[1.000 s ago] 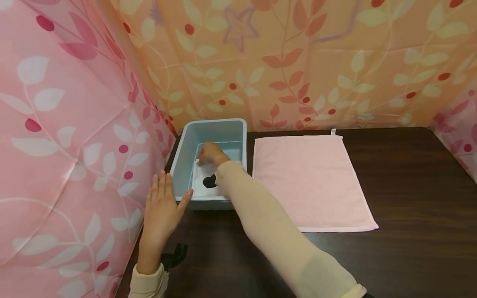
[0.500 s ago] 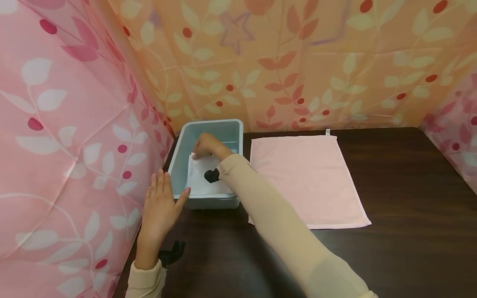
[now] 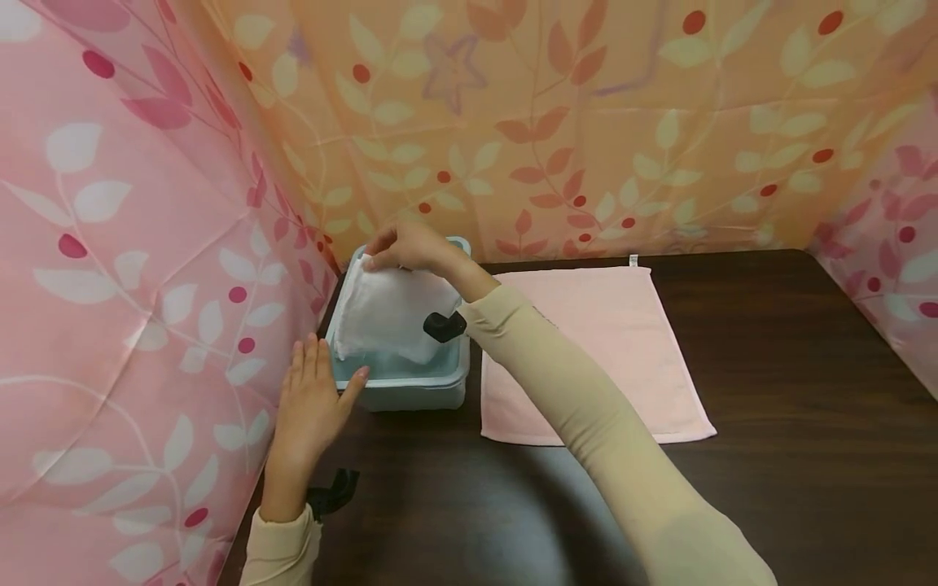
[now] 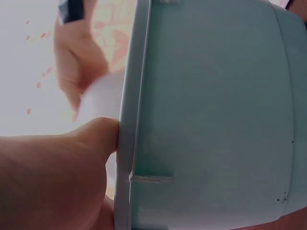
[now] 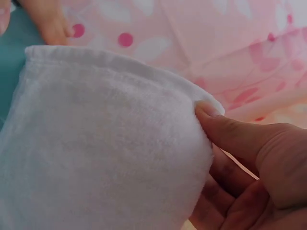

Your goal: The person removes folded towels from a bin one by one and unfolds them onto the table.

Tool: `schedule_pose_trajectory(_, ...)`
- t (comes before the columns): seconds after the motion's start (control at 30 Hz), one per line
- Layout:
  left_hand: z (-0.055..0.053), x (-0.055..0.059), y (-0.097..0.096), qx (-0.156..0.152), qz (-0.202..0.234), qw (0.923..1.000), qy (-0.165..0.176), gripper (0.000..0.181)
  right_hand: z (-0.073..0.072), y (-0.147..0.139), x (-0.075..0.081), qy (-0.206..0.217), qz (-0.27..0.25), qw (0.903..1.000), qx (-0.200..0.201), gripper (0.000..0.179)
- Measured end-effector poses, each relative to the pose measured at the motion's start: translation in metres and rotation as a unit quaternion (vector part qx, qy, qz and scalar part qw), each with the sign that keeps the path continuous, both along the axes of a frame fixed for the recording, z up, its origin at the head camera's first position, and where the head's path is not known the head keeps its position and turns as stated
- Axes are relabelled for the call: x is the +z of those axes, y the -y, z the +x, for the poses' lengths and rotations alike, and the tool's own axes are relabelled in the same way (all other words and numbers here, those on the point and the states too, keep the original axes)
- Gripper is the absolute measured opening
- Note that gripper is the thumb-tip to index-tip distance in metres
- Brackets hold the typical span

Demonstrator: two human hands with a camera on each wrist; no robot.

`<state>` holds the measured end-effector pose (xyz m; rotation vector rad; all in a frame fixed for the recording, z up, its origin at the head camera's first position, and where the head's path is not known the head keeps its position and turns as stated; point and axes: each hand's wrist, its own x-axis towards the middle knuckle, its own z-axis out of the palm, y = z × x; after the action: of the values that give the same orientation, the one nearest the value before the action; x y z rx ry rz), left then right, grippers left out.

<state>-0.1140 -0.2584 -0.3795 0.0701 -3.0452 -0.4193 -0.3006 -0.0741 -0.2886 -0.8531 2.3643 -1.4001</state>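
Note:
A white towel (image 3: pixel 396 313) hangs from my right hand (image 3: pixel 414 248), raised out of a light blue-grey plastic bin (image 3: pixel 410 396). In the right wrist view my right hand (image 5: pixel 249 167) pinches the towel (image 5: pixel 105 143) at one corner, thumb on the near face and fingers behind. The towel's lower part is still within the bin's rim. My left hand (image 3: pixel 311 415) rests against the bin's near left corner, fingers straight and thumb at the front rim. In the left wrist view the thumb (image 4: pixel 98 136) touches the rim beside the bin's wall (image 4: pixel 216 115).
A pink towel (image 3: pixel 608 358) lies spread flat on the dark wooden table (image 3: pixel 791 391), right of the bin. Patterned cloth walls (image 3: pixel 513 122) stand behind and close on the left. Black wrist mounts (image 3: pixel 333 492) stick out from my wrists.
My right hand has lifted the white towel from the bin's bottom, up and toward the back. The left hand keeps its place at the corner. The head view has shifted slightly.

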Motion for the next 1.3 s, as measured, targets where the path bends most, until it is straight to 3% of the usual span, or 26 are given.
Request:
schedule_pose_trajectory(0.27,-0.006,-0.001,0.005,-0.008,0.008,0.9999,0.008,0.092,0.016,-0.025,0.041,-0.036,-0.064,0.9966,-0.036,0.02)
schedule_pose_trajectory(0.53,-0.01,-0.003,0.007,-0.013,0.012,0.9998,0.001,0.092,0.044,-0.086,0.09,-0.056,-0.164,0.9814,-0.082,0.021)
schedule_pose_trajectory(0.7,-0.012,-0.004,0.01,-0.012,0.012,0.9999,0.003,0.093,0.061,-0.132,0.1,-0.083,-0.196,0.9693,-0.124,0.021)
schedule_pose_trajectory(0.9,-0.014,-0.006,0.012,-0.012,0.013,0.9998,0.005,0.094,0.074,-0.185,0.079,-0.062,-0.199,0.9582,-0.196,0.02)
schedule_pose_trajectory(1.07,-0.013,-0.005,0.015,-0.009,0.011,0.9999,0.001,0.094,0.076,-0.216,0.037,-0.042,-0.183,0.9519,-0.242,0.017)
schedule_pose_trajectory(1.3,-0.012,-0.003,0.017,-0.012,0.015,0.9998,-0.009,0.093,0.079,-0.247,-0.014,-0.078,-0.154,0.9384,-0.299,0.025)
